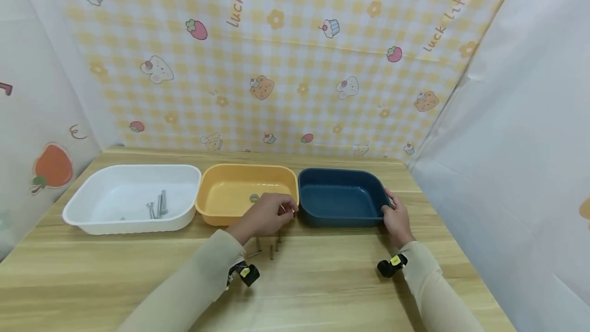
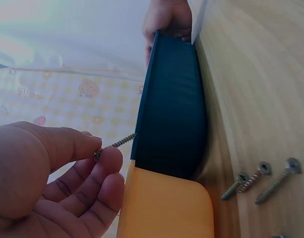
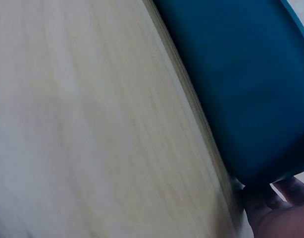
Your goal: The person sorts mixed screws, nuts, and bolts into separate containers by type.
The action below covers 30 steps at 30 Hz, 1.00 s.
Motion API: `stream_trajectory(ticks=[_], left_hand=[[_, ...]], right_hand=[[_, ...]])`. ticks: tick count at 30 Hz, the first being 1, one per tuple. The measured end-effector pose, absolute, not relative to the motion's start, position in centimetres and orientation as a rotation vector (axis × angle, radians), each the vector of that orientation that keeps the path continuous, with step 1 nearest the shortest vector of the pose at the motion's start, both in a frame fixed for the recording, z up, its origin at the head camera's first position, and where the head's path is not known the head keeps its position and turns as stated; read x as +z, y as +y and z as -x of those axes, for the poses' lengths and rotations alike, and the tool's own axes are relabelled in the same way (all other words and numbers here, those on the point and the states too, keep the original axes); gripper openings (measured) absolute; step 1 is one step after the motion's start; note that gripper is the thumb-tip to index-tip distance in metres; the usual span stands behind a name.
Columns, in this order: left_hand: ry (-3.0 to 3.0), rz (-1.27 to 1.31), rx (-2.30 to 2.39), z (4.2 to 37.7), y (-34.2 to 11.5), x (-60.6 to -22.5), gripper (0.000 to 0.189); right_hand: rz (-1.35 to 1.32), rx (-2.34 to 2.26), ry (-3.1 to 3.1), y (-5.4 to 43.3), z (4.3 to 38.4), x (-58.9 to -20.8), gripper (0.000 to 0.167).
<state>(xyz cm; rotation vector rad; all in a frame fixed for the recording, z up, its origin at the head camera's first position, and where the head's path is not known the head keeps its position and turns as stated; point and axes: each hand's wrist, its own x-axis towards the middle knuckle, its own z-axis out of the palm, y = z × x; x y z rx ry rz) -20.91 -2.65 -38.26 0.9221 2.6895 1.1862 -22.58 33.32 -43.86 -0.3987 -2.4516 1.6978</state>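
My left hand (image 1: 269, 214) pinches a threaded screw (image 2: 123, 141) between thumb and index finger, over the seam where the yellow bin (image 1: 223, 218) meets the dark blue bin (image 1: 341, 222). In the left wrist view the screw's tip points at the blue bin's rim. My right hand (image 1: 397, 218) grips the right end of the blue bin, thumb at the rim and fingers round the outer wall. Below the left hand, several loose screws lie on the table, among them a longer screw (image 2: 278, 181) and a shorter screw (image 2: 234, 187).
A white bin (image 1: 133, 227) at the left holds several long bolts (image 1: 163, 203). One nut (image 1: 254, 198) lies in the yellow bin. The three bins stand in a row on the wooden table (image 1: 322, 281), before a yellow checked cloth (image 1: 295, 65).
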Motion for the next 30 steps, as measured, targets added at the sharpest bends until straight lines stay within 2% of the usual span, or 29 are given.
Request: stream_trajectory(ticks=[7, 21, 30], left_hand=[[2.639, -0.859, 1.236, 22.3, -0.8, -38.4, 0.009], [2.668, -0.918, 1.21, 25.1, 2.2, -38.5, 0.012], [2.721, -0.822, 1.14, 26.4, 3.8, -38.1, 0.017]], right_hand=[[0.402, 1.675, -2.461, 33.8, 22.1, -43.6, 0.062], [0.405, 1.649, -2.454, 33.6, 22.2, -43.8, 0.061], [0.372, 1.682, -2.438, 33.1, 22.4, -43.9, 0.062]])
